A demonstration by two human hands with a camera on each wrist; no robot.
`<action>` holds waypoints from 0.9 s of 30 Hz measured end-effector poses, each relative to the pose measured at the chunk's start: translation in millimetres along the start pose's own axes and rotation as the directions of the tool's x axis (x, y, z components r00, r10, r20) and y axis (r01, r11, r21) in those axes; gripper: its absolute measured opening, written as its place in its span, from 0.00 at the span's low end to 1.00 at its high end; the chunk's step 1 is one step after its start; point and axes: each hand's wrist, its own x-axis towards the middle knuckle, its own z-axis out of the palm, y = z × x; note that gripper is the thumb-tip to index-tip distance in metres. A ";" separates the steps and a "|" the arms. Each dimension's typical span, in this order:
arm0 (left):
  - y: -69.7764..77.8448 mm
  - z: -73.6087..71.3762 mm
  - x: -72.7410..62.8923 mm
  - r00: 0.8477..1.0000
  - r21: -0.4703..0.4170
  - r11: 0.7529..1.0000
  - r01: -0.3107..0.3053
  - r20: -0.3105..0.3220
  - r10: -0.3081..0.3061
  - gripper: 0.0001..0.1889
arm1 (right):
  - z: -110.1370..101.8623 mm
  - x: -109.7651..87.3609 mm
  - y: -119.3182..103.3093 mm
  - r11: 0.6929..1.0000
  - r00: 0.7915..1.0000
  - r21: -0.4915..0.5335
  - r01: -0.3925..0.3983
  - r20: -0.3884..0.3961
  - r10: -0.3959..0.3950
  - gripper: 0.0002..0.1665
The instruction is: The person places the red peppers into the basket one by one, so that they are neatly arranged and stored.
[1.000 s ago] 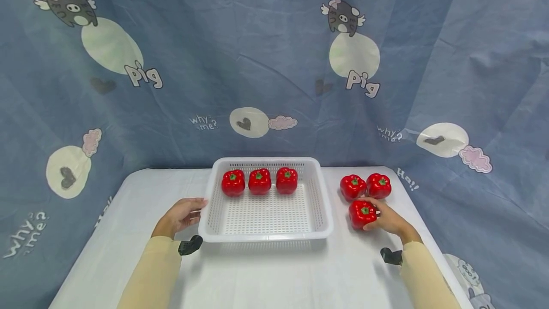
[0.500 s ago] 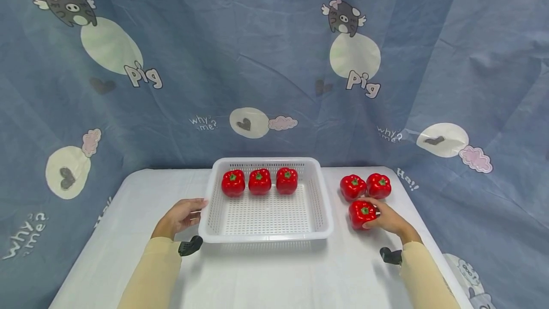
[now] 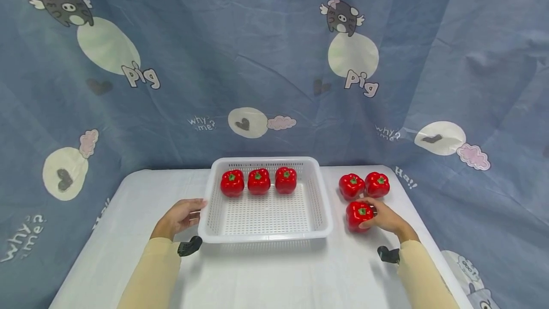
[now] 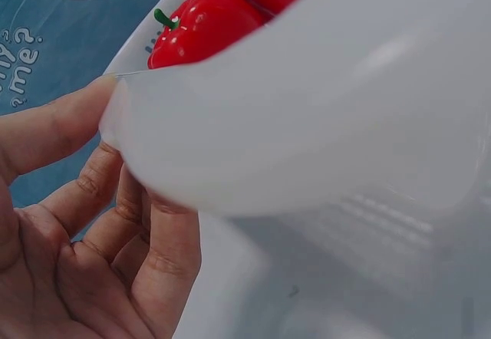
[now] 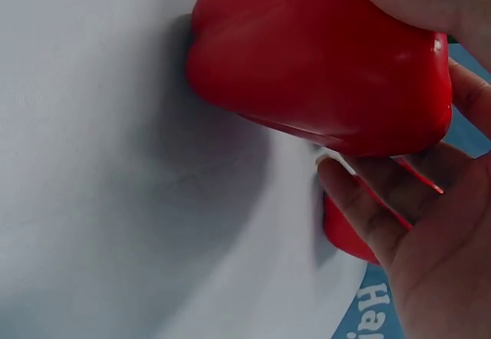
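Observation:
A white plastic basket (image 3: 266, 239) stands in the middle of the table, with three red bell peppers (image 3: 259, 181) lined up along its far side. My left hand (image 3: 183, 214) holds the basket's left rim, thumb on top and fingertips under the edge, as the left wrist view shows. To the right of the basket, my right hand (image 3: 383, 215) grips another red bell pepper (image 5: 322, 55) between thumb and fingers. That pepper is tilted, and whether it touches the table cannot be made out. Two more red peppers (image 3: 351, 186) sit just behind this hand.
The table (image 3: 283, 275) has a white cover, and its bare surface shows in front of the basket and to its left. A blue patterned cloth (image 3: 274, 61) hangs right behind the table and around its sides.
The gripped pepper and my right hand have shifted slightly left, and the pepper has tilted a little. The head view has swung slightly. My left hand keeps its place on the basket rim.

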 end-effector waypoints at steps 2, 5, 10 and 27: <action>0.0 -0.5 0.5 1.000 -0.001 1.000 -0.006 0.007 0.006 0.30 | 0.5 -0.5 -1.0 1.000 1.000 -0.008 0.001 -0.005 -0.001 0.57; -0.1 -0.4 0.1 1.000 -0.001 1.000 -0.010 0.007 0.010 0.30 | 0.1 0.5 -1.6 1.000 1.000 -0.014 0.020 -0.011 -0.020 0.55; 0.2 0.6 -0.3 1.000 -0.001 1.000 -0.007 0.004 0.007 0.30 | -1.2 0.2 -4.5 0.999 0.999 -0.008 0.033 -0.013 -0.033 0.53; -2.1 0.4 1.2 1.000 -0.036 0.999 -0.011 0.014 0.011 0.29 | -3.9 -9.4 -24.0 0.998 0.997 -0.010 0.068 -0.029 -0.069 0.53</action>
